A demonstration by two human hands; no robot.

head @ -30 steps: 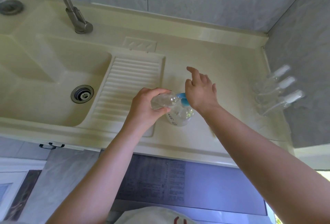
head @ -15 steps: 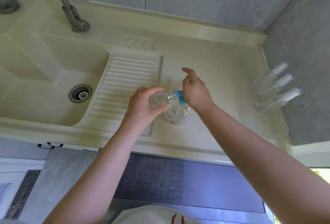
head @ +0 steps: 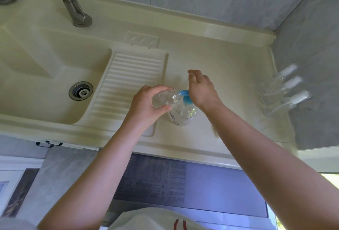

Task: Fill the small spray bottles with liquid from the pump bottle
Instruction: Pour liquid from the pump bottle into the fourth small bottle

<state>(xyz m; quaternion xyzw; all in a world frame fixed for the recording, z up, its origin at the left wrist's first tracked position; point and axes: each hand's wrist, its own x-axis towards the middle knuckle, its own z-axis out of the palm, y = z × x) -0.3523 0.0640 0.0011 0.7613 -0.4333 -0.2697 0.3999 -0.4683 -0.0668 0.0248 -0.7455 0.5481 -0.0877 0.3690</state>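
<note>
The left hand (head: 146,105) is gripping a small spray bottle (head: 163,98) at the pump bottle (head: 182,113) nozzle; the right hand (head: 202,90), fingers loosely curled, is pressing the pump head (head: 186,96). A drifting mouth could be spilling liquid.

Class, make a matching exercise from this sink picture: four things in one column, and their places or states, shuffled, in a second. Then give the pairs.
1. small clear spray bottle
2. blue pump head
3. round metal drain
4. three clear white-capped bottles

a. in the basin
b. beside the right wall
c. under the right hand
d. gripped, tilted, in the left hand

Pairs: 1-d, 2-c, 3-a, 4-b
</note>
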